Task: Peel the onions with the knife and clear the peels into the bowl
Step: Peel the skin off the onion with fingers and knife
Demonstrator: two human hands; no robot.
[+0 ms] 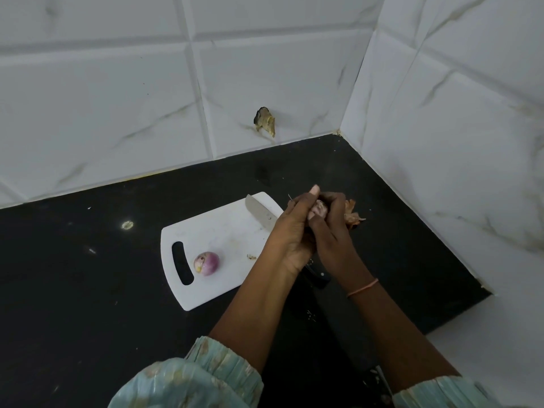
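Sleeves [203, 375] of pale green cloth framed the near edge, both forearms reaching out over the black counter [73, 290]. On the right wrist sat a thin orange band [362, 288].

Both hands met over the counter just past the right edge of the white cutting board [217, 231]. The left hand [290, 231] was curled round a small onion [318, 212], thumb up along its top; the right hand [331, 228] pinched at it from the other side. Only a patch of pale, purplish flesh showed between the fingers. Dry brown peels [353, 216] stuck out beyond the right hand; whether they hung from the onion or lay on the counter could not be told.

The knife [260, 214] lay under the hands, neither gripping it: blade on the board, dark handle showing below the wrists.

The onion looked light, firm and likely slick once bare, best cupped in the palm; the skin seemed papery and brittle, best caught at a loose edge.

A second onion [206, 262], purple with a pale patch, sat on the board beside its handle slot [182, 263], a scrap of skin [251, 256] to its right.

No bowl was in view.
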